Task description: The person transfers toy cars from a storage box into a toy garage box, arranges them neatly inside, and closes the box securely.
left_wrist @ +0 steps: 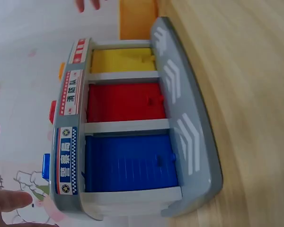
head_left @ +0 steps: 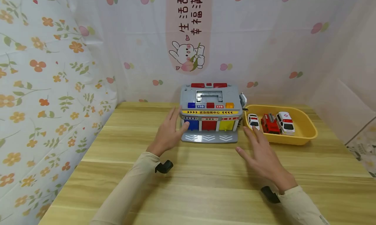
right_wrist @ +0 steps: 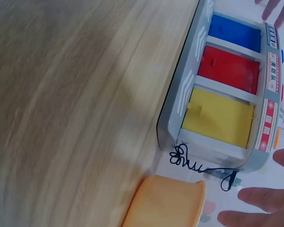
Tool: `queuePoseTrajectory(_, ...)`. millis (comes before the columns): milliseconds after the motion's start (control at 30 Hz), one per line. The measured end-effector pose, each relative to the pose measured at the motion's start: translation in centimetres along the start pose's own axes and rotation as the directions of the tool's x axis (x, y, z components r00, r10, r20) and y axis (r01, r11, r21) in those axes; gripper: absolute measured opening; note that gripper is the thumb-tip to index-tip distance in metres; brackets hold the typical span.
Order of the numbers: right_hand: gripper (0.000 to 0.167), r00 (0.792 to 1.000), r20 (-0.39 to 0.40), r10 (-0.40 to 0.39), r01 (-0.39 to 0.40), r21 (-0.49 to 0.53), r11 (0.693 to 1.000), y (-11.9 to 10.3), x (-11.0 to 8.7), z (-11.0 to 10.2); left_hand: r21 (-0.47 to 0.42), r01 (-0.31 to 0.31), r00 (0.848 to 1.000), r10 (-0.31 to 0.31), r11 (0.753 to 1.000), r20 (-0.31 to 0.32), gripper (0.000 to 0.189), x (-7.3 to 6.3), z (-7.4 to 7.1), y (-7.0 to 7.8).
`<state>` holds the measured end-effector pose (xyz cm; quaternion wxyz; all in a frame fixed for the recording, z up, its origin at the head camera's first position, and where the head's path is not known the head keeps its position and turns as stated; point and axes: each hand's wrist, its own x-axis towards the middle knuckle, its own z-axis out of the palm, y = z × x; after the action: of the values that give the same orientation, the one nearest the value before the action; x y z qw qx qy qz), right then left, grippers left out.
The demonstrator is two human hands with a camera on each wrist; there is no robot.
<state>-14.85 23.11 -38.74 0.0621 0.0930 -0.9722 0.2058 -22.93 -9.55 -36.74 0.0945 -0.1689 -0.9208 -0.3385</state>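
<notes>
A grey toy emergency-station garage [head_left: 210, 111] stands upright at the back of the table, with a blue door [left_wrist: 132, 163], a red door [left_wrist: 125, 103] and a yellow door [right_wrist: 217, 116], all closed. Beside its left end is my left hand [head_left: 167, 133], fingers extended; whether they touch the garage I cannot tell. My right hand [head_left: 262, 156] hovers in front of the yellow tray's left end, fingers spread and holding nothing. That tray [head_left: 304, 127] holds a white police car [head_left: 253, 120], a red fire truck [head_left: 270, 123] and a white ambulance [head_left: 285, 122].
A black coiled cord [right_wrist: 191, 163] hangs at the garage's right end, near a white handset-like part [head_left: 243, 100]. Behind the wooden table [head_left: 205, 186] hangs a printed cloth [head_left: 141, 55], and a floral cloth [head_left: 44, 88] covers the left side.
</notes>
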Motion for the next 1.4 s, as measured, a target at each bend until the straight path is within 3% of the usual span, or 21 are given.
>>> queuePoseTrajectory(267, 0.076, 0.999, 0.012, -0.048, 0.046, 0.115, 0.992, -0.4, 0.1, 0.6, -0.160, 0.053, 0.999, -0.053, 0.986, 0.001, 0.068, 2.4, 0.6, -0.2)
queuePoseTrajectory(433, 0.075, 0.998, 0.015, -0.061, 0.058, 0.156, 0.986, -0.4, 0.2, 0.9, -0.188, 0.070, 0.997, -0.074, 0.980, -0.014, 0.064, 3.5, 0.9, -0.1)
queuePoseTrajectory(600, 0.074, 0.998, 0.010, -0.055, 0.052, 0.192, 0.980, -0.3, 0.5, 0.8, -0.234, 0.095, 0.996, -0.093, 0.968, 0.019, 0.061, 4.4, 1.4, -0.2)
queuePoseTrajectory(833, 0.072, 0.997, -0.001, -0.080, 0.078, 0.231, 0.970, 0.2, 1.5, 0.5, -0.289, 0.130, 0.991, -0.118, 0.948, 0.058, 0.054, 4.8, 1.8, -1.1)
queuePoseTrajectory(1200, 0.073, 0.994, 0.039, -0.098, 0.089, 0.180, 0.980, 0.8, 3.9, -1.4, -0.286, 0.063, 0.998, -0.061, 0.956, 0.019, 0.051, 4.9, 2.0, -1.5)
queuePoseTrajectory(1400, 0.071, 0.995, -0.010, -0.095, 0.096, 0.146, 0.985, 0.7, 5.5, -3.0, -0.285, 0.070, 0.998, -0.063, 0.956, 0.031, 0.052, 4.8, 2.0, -1.5)
